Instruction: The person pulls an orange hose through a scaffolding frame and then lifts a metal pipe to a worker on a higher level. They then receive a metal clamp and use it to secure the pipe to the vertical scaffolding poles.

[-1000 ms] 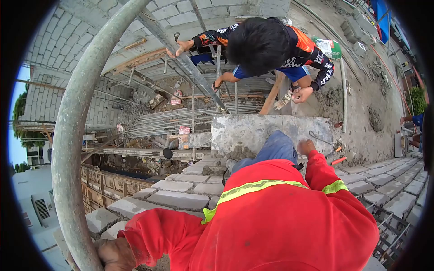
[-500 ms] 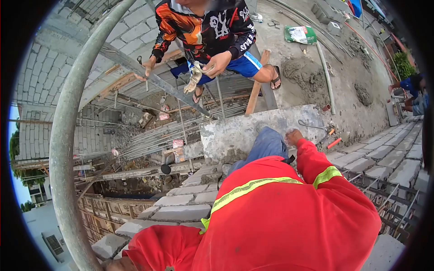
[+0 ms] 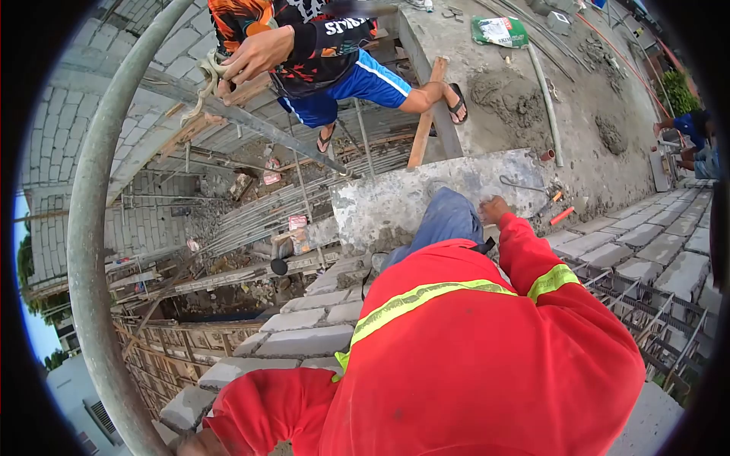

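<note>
My right hand (image 3: 494, 210) rests at the edge of a mortar-stained board (image 3: 426, 194), fingers curled in; whether anything is inside them is hidden. Just beyond it on the board lies a bent metal rod (image 3: 522, 185). To its right are a tool with an orange handle (image 3: 556, 197) and a red tube (image 3: 562, 216). Down at the lower left, my left hand (image 3: 201, 443) is low beside the concrete blocks (image 3: 186, 408) and the grey pipe; its fingers do not show clearly.
A co-worker (image 3: 304, 45) stands across the board, gripping a metal scaffold clamp (image 3: 204, 83). A thick grey pipe (image 3: 99, 205) curves up the left side. Below lies an opening with scaffold tubes (image 3: 266, 216). Rebar (image 3: 646, 315) lies right; wet mortar (image 3: 509, 99) sits beyond.
The co-worker has leaned left and brought the clamp across to the slanted metal bar. My view has shifted slightly. My right hand stays at the board.
</note>
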